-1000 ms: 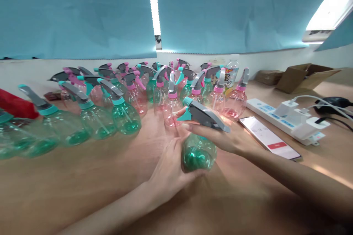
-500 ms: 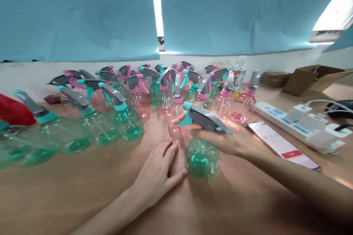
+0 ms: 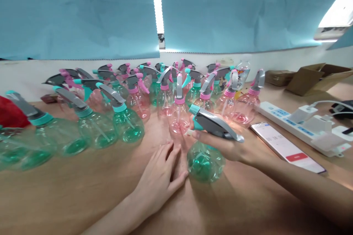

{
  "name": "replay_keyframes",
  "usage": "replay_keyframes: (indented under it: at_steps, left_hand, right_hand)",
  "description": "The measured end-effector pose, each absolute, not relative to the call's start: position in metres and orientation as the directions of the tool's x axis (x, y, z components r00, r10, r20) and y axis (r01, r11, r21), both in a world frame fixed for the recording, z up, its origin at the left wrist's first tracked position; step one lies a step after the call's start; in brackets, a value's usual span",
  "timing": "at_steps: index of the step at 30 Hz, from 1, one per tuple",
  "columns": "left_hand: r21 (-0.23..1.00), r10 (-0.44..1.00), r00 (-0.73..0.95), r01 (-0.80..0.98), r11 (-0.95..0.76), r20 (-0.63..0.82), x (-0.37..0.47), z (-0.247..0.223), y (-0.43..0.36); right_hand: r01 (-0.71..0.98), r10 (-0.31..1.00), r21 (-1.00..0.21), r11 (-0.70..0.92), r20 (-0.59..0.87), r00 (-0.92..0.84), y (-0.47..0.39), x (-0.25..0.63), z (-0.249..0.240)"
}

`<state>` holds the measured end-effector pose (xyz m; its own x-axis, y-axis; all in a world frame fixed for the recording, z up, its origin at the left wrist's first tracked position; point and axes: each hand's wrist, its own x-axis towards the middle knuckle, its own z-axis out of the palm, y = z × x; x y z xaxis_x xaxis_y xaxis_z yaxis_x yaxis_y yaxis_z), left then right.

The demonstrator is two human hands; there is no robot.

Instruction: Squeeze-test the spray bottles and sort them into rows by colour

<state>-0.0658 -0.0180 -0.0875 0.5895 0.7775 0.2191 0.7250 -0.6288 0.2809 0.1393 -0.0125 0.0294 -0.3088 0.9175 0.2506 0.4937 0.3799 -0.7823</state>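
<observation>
A green spray bottle (image 3: 205, 164) with a grey and teal spray head stands close in front of me on the table. My right hand (image 3: 220, 143) is closed round its neck below the spray head, with fingers at the teal trigger. My left hand (image 3: 160, 176) lies palm down on the wood, fingers stretched out, its thumb tip beside the bottle's lower left side. Just beyond the hands stands a pink spray bottle (image 3: 179, 115), partly behind my right fingers. To the left, another green spray bottle (image 3: 128, 126) heads a row of similar ones.
Several pink and green spray bottles crowd the back of the wooden table (image 3: 82, 191). At right lie a phone (image 3: 286, 147) and a white power strip (image 3: 292, 121) with plugs. Farther back are an open cardboard box (image 3: 311, 79) and a clear labelled bottle (image 3: 242, 73). Something red (image 3: 12, 112) sits far left.
The teal trigger of the held bottle has been drawn in toward its neck by my right fingers. The view has shifted slightly. My left hand stays flat on the table.
</observation>
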Motion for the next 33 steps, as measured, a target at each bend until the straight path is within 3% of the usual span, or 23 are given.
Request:
replay_keyframes:
  at_steps: [33]
  left_hand:
    - [0.192, 0.757, 0.623, 0.732, -0.653, 0.197, -0.0651, -0.0883, -0.0173]
  right_hand:
    - [0.487, 0.93, -0.796, 0.359, 0.259, -0.263, -0.0148, 0.1375, 0.0254]
